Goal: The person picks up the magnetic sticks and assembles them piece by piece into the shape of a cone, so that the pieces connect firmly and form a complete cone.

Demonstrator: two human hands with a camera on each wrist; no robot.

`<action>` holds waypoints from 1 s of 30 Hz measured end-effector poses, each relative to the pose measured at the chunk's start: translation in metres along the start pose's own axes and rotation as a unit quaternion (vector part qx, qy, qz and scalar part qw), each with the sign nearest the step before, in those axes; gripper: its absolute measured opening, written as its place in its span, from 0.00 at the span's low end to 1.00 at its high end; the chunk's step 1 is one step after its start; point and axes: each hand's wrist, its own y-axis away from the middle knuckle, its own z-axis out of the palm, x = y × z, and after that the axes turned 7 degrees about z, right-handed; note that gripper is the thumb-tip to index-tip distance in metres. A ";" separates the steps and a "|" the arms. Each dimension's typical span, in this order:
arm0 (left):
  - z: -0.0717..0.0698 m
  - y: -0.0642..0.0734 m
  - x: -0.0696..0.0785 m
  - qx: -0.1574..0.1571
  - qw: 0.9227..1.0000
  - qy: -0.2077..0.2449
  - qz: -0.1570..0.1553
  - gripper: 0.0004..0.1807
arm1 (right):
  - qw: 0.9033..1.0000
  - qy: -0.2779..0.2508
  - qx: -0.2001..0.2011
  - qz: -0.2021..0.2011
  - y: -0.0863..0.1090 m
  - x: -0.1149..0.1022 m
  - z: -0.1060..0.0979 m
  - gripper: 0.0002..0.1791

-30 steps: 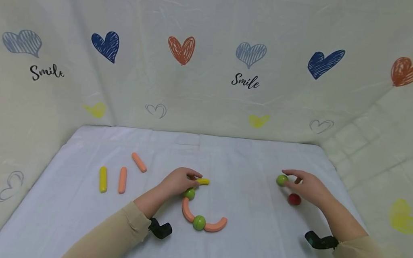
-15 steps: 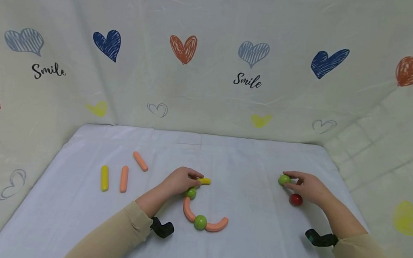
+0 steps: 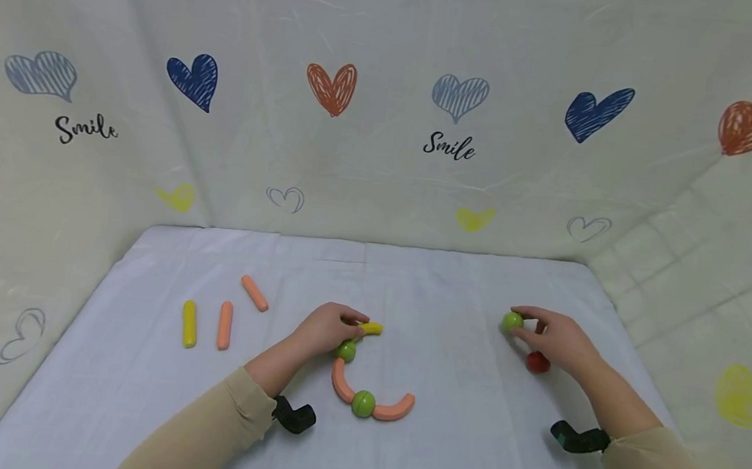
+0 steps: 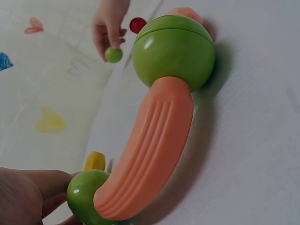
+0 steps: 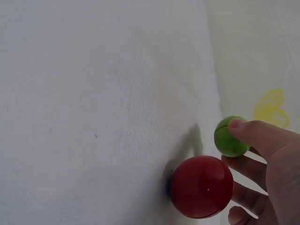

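Note:
A curved chain of toy pieces lies on the table: a yellow curved stick, a green ball, an orange curved stick, a second green ball and another orange curved stick. My left hand pinches the yellow stick at the chain's far end, covering part of it. On the right, a loose green ball is pinched between the thumb and fingers of my right hand. Just below that hand a red ball sits on the cloth.
Toward the left of the white-covered table lie a straight yellow stick and two straight orange sticks, one upright in view and one slanted. A pale curtain printed with hearts rises behind and at both sides.
My right hand has shifted slightly left and away from me with the green ball, which stands a little farther from the red one. The left hand and chain have stayed put.

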 end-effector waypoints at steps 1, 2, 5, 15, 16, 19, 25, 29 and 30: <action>0.000 0.000 0.000 0.001 1.000 0.002 -0.001 0.14 | 1.000 0.000 0.006 -0.003 0.001 -0.003 0.000 0.28; 0.000 0.001 0.001 0.002 1.000 0.002 -0.001 0.14 | 1.000 0.000 0.011 -0.006 0.001 -0.006 0.000 0.28; -0.001 0.001 0.002 0.005 1.000 0.002 -0.003 0.14 | 1.000 -0.002 0.023 -0.013 0.004 -0.016 0.002 0.27; 0.000 0.001 0.004 0.008 1.000 -0.004 0.002 0.14 | 0.998 -0.023 0.023 -0.054 0.010 -0.057 0.025 0.24; 0.000 0.001 0.004 0.008 1.000 -0.004 0.002 0.14 | 0.998 -0.025 0.018 -0.059 0.010 -0.061 0.029 0.24; 0.000 0.001 0.005 0.007 1.000 -0.005 0.003 0.14 | 0.997 -0.026 0.006 -0.074 0.008 -0.073 0.040 0.23; 0.001 0.002 0.005 0.002 1.000 0.005 0.015 0.14 | 0.996 -0.020 -0.018 -0.087 0.002 -0.095 0.062 0.23; 0.000 0.002 0.004 -0.005 1.000 0.012 0.014 0.15 | 0.996 -0.021 -0.026 -0.087 0.000 -0.109 0.073 0.23; 0.000 0.001 0.003 -0.007 1.000 0.013 0.013 0.15 | 0.996 -0.020 -0.027 -0.088 0.000 -0.112 0.076 0.23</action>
